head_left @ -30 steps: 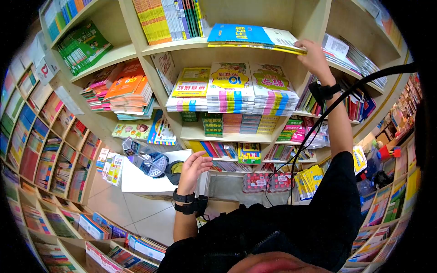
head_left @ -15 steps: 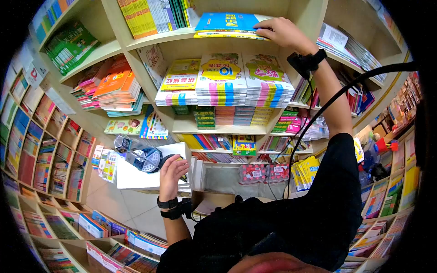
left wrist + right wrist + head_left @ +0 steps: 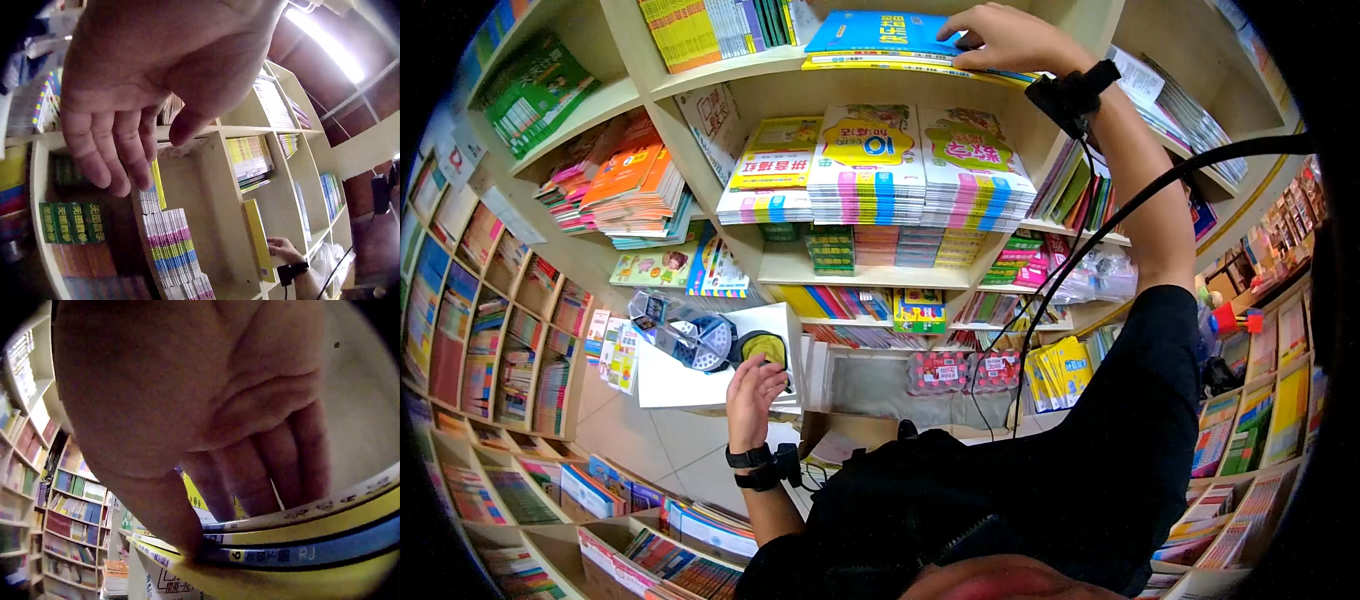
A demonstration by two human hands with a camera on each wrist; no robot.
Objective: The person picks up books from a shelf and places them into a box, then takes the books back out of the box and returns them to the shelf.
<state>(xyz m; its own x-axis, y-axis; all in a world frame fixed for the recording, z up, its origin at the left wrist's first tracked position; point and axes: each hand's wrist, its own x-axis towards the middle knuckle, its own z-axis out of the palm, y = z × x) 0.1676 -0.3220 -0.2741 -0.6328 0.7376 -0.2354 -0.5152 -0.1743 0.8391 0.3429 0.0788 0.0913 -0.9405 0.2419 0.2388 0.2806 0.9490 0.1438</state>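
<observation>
On the upper shelf lies a small stack of thin books point(image 3: 878, 32), the top one blue and white, with yellow edges below. My right hand point(image 3: 1012, 38) grips this stack near its right part, fingers over the top cover. The right wrist view has the thumb against the spines point(image 3: 275, 555) and the fingers reaching behind them. My left hand point(image 3: 752, 392) hangs low with loosely bent fingers and holds nothing. It overlaps a dark and yellow-green item point(image 3: 762, 347) on the white tabletop point(image 3: 670, 388) in the head view.
Stacked workbooks point(image 3: 866, 175) fill the shelf below, with an orange book pile point(image 3: 632, 175) to their left. A clear plastic device with a grey disc point(image 3: 700, 340) stands on the tabletop. A black cable point(image 3: 1140, 190) runs past my right arm. Red-capped packs point(image 3: 965, 372) sit low down.
My right hand has shifted left along the stack, from its right end to farther over the blue cover. My left hand has moved left and lower. The head view has shifted too.
</observation>
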